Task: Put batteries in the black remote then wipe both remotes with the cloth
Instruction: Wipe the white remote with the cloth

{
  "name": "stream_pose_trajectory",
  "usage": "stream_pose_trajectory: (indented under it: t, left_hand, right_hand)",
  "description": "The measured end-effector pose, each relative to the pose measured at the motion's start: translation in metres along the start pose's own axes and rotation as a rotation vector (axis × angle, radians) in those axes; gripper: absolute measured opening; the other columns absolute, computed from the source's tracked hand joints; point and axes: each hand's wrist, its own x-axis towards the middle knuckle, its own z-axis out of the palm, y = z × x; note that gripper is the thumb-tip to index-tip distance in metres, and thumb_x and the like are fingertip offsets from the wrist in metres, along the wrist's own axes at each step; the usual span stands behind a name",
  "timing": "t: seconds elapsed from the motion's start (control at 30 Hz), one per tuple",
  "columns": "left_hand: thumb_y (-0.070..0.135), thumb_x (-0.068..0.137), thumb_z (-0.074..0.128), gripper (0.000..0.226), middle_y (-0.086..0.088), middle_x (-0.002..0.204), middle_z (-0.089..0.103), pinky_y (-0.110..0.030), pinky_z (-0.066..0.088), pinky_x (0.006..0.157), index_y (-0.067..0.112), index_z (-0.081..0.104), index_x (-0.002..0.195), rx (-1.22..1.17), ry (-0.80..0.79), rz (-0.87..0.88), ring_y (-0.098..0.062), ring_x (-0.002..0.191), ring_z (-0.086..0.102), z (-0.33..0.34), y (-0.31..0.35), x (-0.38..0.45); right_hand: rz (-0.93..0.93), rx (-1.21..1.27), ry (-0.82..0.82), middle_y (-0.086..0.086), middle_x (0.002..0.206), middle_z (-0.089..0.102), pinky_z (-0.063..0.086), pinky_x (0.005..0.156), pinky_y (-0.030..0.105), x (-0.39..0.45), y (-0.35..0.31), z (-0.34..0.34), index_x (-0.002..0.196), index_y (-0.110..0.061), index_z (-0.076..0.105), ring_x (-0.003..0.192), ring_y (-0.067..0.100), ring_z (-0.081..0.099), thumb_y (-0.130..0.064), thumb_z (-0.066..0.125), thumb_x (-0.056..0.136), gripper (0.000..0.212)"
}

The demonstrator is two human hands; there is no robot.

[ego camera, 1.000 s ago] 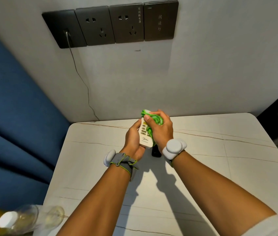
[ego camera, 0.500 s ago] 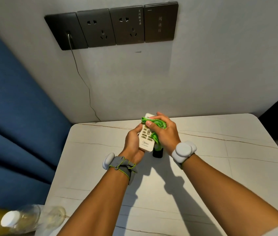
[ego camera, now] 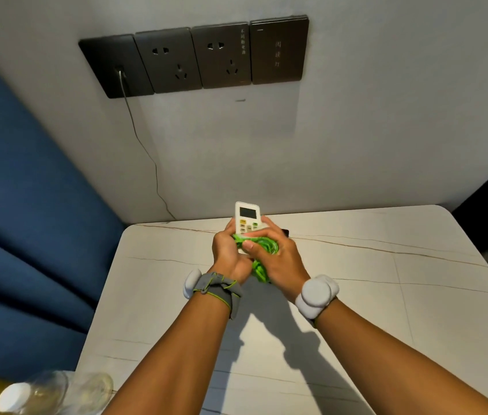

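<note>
My left hand (ego camera: 228, 255) grips the lower end of the white remote (ego camera: 247, 218) and holds it upright above the white table (ego camera: 386, 295); its screen and top buttons show. My right hand (ego camera: 278, 259) holds the bunched green cloth (ego camera: 262, 250) against the remote's lower half, thumb on top. A small dark corner of the black remote (ego camera: 285, 232) peeks out behind my right hand on the table; the rest of it is hidden.
A clear plastic bottle (ego camera: 57, 390) with a white cap lies at the table's near left corner. A blue padded surface (ego camera: 27, 235) runs along the left. Dark wall sockets (ego camera: 195, 58) with a thin cable sit on the wall behind the table.
The cloth in my right hand has slid down the white remote from its top to its lower half, uncovering the screen. Both hands stay above the same spot.
</note>
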Motion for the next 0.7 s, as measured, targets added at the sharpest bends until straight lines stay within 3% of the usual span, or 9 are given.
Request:
stream_pose_trajectory:
  t: [0.1, 0.2, 0.3, 0.47, 0.57, 0.63, 0.7]
  left_hand:
    - [0.025, 0.098, 0.040, 0.046, -0.025, 0.136, 0.054, -0.053, 0.040, 0.108, 0.007, 0.050, 0.139, -0.024, 0.022, 0.025, -0.039, 0.114, 0.055, -0.001, 0.002, 0.005]
    - [0.024, 0.100, 0.037, 0.045, -0.025, 0.127, 0.056, -0.050, 0.046, 0.099, 0.005, 0.051, 0.138, 0.019, -0.006, 0.028, -0.039, 0.106, 0.058, 0.004, -0.006, 0.001]
    - [0.022, 0.101, 0.036, 0.045, -0.025, 0.127, 0.054, -0.050, 0.044, 0.105, 0.004, 0.049, 0.140, -0.004, -0.025, 0.045, -0.038, 0.110, 0.056, 0.007, 0.000, 0.000]
    - [0.023, 0.101, 0.038, 0.047, -0.024, 0.130, 0.055, -0.041, 0.046, 0.099, 0.001, 0.046, 0.141, -0.041, -0.034, 0.057, -0.033, 0.103, 0.060, 0.014, 0.007, -0.007]
    - [0.026, 0.100, 0.039, 0.047, -0.022, 0.138, 0.053, -0.040, 0.043, 0.106, 0.005, 0.046, 0.142, -0.089, -0.058, 0.061, -0.033, 0.114, 0.056, 0.014, 0.006, -0.008]
    - [0.028, 0.099, 0.041, 0.047, -0.023, 0.127, 0.059, -0.041, 0.044, 0.104, 0.003, 0.050, 0.138, -0.127, -0.058, 0.038, -0.034, 0.109, 0.058, 0.013, 0.008, -0.008]
    - [0.032, 0.098, 0.041, 0.042, -0.022, 0.103, 0.065, -0.044, 0.049, 0.092, 0.002, 0.058, 0.123, -0.157, -0.035, 0.006, -0.035, 0.095, 0.062, 0.011, 0.011, -0.007]
  right_hand:
    - [0.036, -0.047, -0.020, 0.001, 0.152, 0.041, 0.035, 0.113, 0.024, -0.009, -0.001, 0.003, 0.086, -0.034, 0.072, 0.141, 0.008, 0.038, -0.013, 0.075, 0.081, 0.022]
    - [0.014, -0.096, 0.102, 0.003, 0.150, 0.040, 0.035, 0.098, 0.001, 0.004, -0.005, 0.000, 0.091, -0.026, 0.073, 0.135, 0.001, 0.038, -0.013, 0.076, 0.080, 0.017]
    - [-0.035, -0.122, 0.161, 0.006, 0.146, 0.045, 0.036, 0.089, -0.005, 0.017, -0.007, 0.005, 0.097, -0.013, 0.075, 0.119, -0.009, 0.046, -0.012, 0.077, 0.079, 0.018]
    - [-0.025, -0.085, 0.339, 0.011, 0.136, 0.056, 0.043, 0.104, 0.026, 0.032, -0.014, 0.021, 0.100, -0.010, 0.075, 0.126, 0.009, 0.050, -0.019, 0.075, 0.082, 0.020]
    - [-0.017, -0.043, 0.367, 0.011, 0.130, 0.060, 0.045, 0.105, 0.033, 0.036, -0.016, 0.023, 0.098, -0.011, 0.075, 0.131, 0.014, 0.050, -0.019, 0.074, 0.083, 0.017]
    - [0.001, 0.007, 0.315, 0.011, 0.129, 0.061, 0.043, 0.108, 0.035, 0.034, -0.015, 0.023, 0.098, -0.013, 0.074, 0.134, 0.015, 0.047, -0.017, 0.073, 0.084, 0.015]
    - [0.030, 0.018, 0.218, 0.012, 0.130, 0.062, 0.040, 0.112, 0.037, 0.029, -0.012, 0.023, 0.100, -0.011, 0.073, 0.138, 0.015, 0.042, -0.013, 0.071, 0.086, 0.015]
